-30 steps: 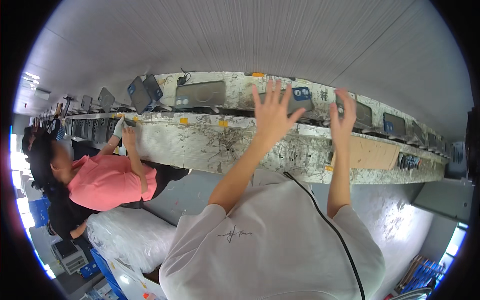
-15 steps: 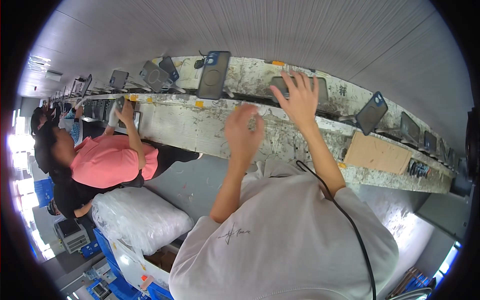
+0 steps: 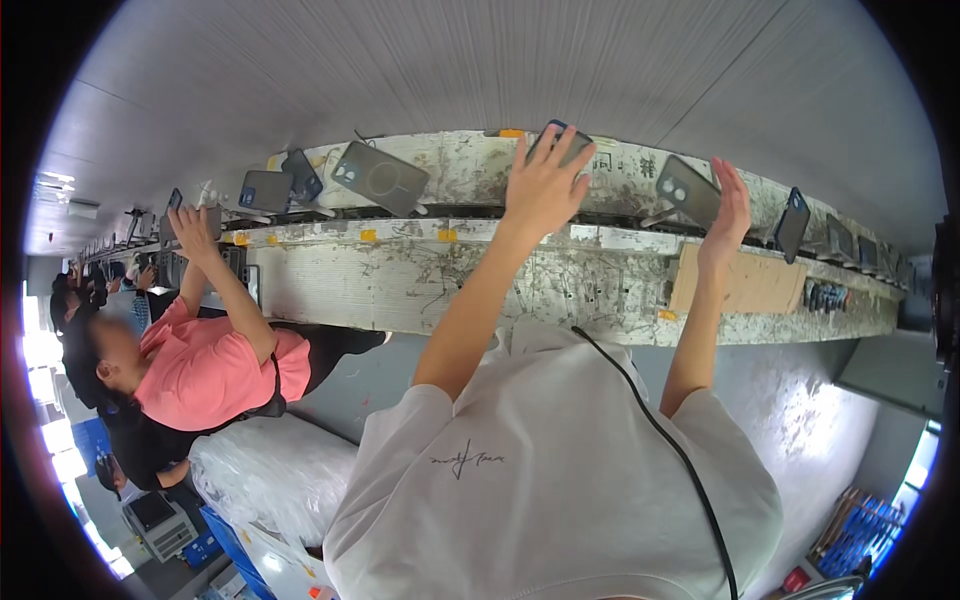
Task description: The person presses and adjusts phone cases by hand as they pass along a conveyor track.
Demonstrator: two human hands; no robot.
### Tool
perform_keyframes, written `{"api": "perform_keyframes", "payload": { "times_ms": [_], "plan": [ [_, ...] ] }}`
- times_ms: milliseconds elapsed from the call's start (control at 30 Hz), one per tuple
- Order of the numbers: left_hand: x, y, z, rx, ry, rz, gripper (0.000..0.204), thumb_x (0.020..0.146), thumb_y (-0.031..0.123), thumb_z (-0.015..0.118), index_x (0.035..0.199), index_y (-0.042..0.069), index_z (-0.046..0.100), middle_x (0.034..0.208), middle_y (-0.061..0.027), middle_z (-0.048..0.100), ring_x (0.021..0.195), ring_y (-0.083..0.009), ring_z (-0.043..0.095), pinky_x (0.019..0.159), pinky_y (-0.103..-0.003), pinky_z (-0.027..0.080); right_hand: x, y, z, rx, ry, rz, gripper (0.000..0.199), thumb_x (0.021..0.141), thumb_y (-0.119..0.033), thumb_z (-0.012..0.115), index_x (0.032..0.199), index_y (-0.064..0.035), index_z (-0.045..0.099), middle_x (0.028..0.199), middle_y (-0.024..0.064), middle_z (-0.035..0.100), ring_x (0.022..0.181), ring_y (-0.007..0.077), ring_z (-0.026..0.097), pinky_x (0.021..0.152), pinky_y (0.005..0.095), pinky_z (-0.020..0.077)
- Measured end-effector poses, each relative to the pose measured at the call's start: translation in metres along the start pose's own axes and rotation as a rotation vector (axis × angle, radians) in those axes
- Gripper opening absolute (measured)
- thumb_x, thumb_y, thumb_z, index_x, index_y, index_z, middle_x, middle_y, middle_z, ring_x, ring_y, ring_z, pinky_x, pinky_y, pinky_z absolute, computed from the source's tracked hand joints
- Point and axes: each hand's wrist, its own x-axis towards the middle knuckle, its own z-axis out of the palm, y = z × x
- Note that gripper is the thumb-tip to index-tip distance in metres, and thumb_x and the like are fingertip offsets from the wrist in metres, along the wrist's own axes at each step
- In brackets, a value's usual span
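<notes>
head view showed the left hand (image 3: pixel 545 185) spread with fingers open, laid over a dark phone case (image 3: pixel 560 142) on the far conveyor belt (image 3: pixel 450 215). to the right, the right hand (image 3: pixel 728 210) was open too, fingers straight, touching another grey phone case (image 3: pixel 686 190). at the left, a co-worker in a pink shirt (image 3: pixel 205 370) reached toward the same worktop (image 3: pixel 400 280).
</notes>
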Motion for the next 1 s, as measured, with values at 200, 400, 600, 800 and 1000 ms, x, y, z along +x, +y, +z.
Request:
{"api": "perform_keyframes", "payload": {
  "times_ms": [200, 400, 600, 800, 1000],
  "plan": [
    [-0.037, 0.064, -0.015, -0.329, 0.056, 0.110, 0.063, 0.102, 0.024, 0.074, 0.160, 0.006, 0.056, 0.173, -0.0212, 0.048, 0.167, -0.0427, 0.035, 0.133, -0.073, 0.021, -0.045, -0.059, 0.090, 0.071, -0.484, -0.027, 0.033, 0.108, -0.014, 0.065, 0.135, 0.0024, 0.075, 0.136, 0.0172, 0.077, 0.133, 0.0300, 0.070, 0.117, 0.0465, 0.0516],
    [-0.139, 0.083, -0.024, -0.744, -0.112, -0.065, 0.036, 0.099, 0.013, 0.077, 0.135, 0.007, 0.077, 0.157, -0.0213, 0.064, 0.155, -0.0441, 0.051, 0.130, -0.057, 0.037, -0.059, -0.035, 0.199, -0.379, -0.790, -0.588, 0.043, 0.109, -0.031, 0.070, 0.150, -0.0179, 0.072, 0.159, 0.0091, 0.066, 0.151, 0.0394, 0.057, 0.124, 0.0595, 0.0460],
    [-0.149, 0.033, -0.047, -0.776, 0.221, -0.361, 0.024, 0.100, 0.003, 0.075, 0.123, 0.004, 0.081, 0.133, -0.0172, 0.078, 0.129, -0.0355, 0.071, 0.106, -0.042, 0.057, -0.048, 0.007, 0.174, -0.962, -0.714, -0.581, 0.054, 0.115, -0.056, 0.055, 0.165, -0.0363, 0.056, 0.176, 0.0011, 0.049, 0.163, 0.0342, 0.044, 0.130, 0.0680, 0.0359],
    [-0.069, -0.035, -0.050, -0.026, 0.605, -0.368, 0.058, 0.102, 0.035, 0.082, 0.149, 0.003, 0.068, 0.160, -0.0243, 0.061, 0.155, -0.0462, 0.050, 0.130, -0.060, 0.034, -0.017, 0.004, 0.074, -0.826, -0.744, -0.265, 0.058, 0.110, -0.063, 0.063, 0.159, -0.0339, 0.068, 0.178, -0.0016, 0.050, 0.170, 0.0335, 0.033, 0.137, 0.0646, 0.0196],
    [-0.034, 0.011, 0.003, -0.078, 0.280, -0.391, 0.112, 0.095, 0.072, 0.077, 0.170, -0.003, 0.042, 0.179, -0.0392, 0.028, 0.171, -0.0525, 0.018, 0.135, -0.072, 0.004, 0.014, -0.004, 0.006, -0.210, -0.443, -0.060, 0.053, 0.113, -0.047, 0.063, 0.155, -0.0148, 0.070, 0.163, 0.0087, 0.066, 0.170, 0.0330, 0.034, 0.139, 0.0590, 0.0191]
  ]
}}
